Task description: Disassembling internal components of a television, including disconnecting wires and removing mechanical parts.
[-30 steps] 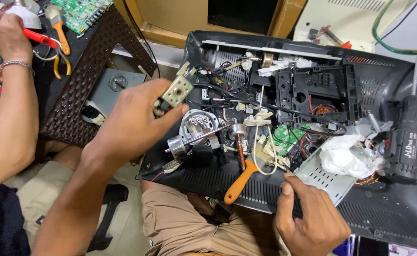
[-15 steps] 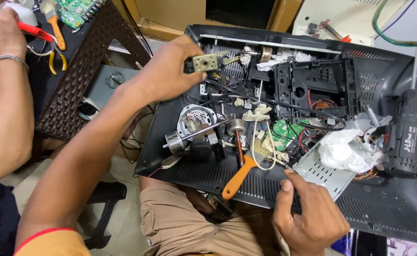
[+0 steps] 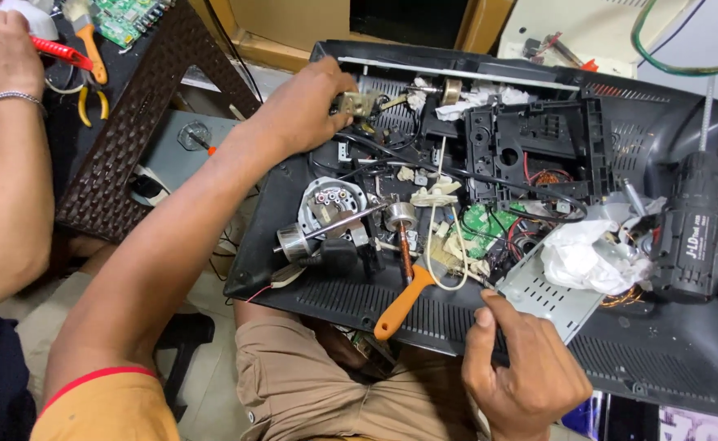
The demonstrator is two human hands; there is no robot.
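Across lap: opened black plastic appliance shell (image 3: 392,302), innards exposed, partly stripped. Left hand (image 3: 306,110) fingers pinched on small beige metal bracket (image 3: 357,102), top edge. Right hand (image 3: 526,371) fingers curled gripping perforated grey metal plate (image 3: 539,294). Orange-handled screwdriver (image 3: 400,304) idle; wiring, green board unremoved.

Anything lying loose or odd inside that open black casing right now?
Yes. An orange-handled screwdriver lies loose among the parts, its handle jutting past the black plastic casing edge. Crumpled white tissue sits on the perforated metal plate. The left hand holds a small metal bracket.
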